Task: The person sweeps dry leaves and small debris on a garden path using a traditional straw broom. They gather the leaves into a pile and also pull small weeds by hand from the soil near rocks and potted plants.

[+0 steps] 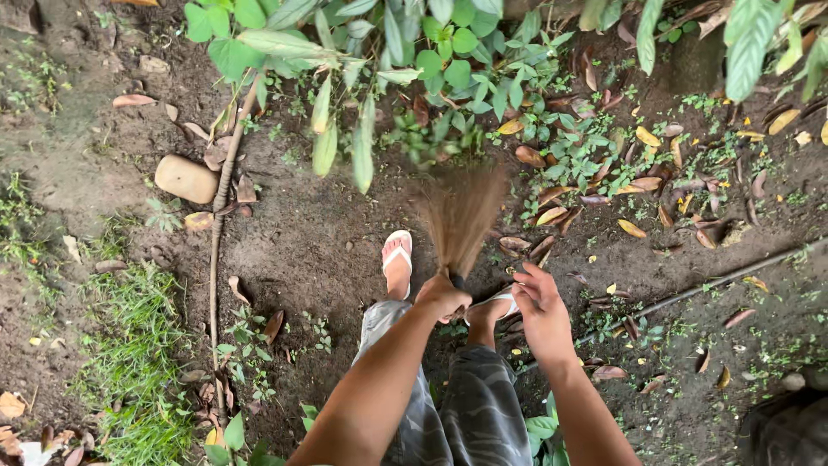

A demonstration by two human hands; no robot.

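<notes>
My left hand [442,296] is closed around the bound end of a brown stick broom [461,216], whose bristles fan out upward over the dirt and look blurred. My right hand [542,306] hovers just right of the broom's grip with fingers apart, holding nothing. Below the hands I see my camouflage trousers [470,406] and my feet in white flip-flops [398,261], standing on bare soil.
Green leafy branches [362,52] hang over the top. A pale stone [185,179] lies at the left beside a thin stick [216,250]. Dry fallen leaves [638,185] scatter to the right. A long thin rod [716,283] crosses the right ground. Grass [129,345] grows lower left.
</notes>
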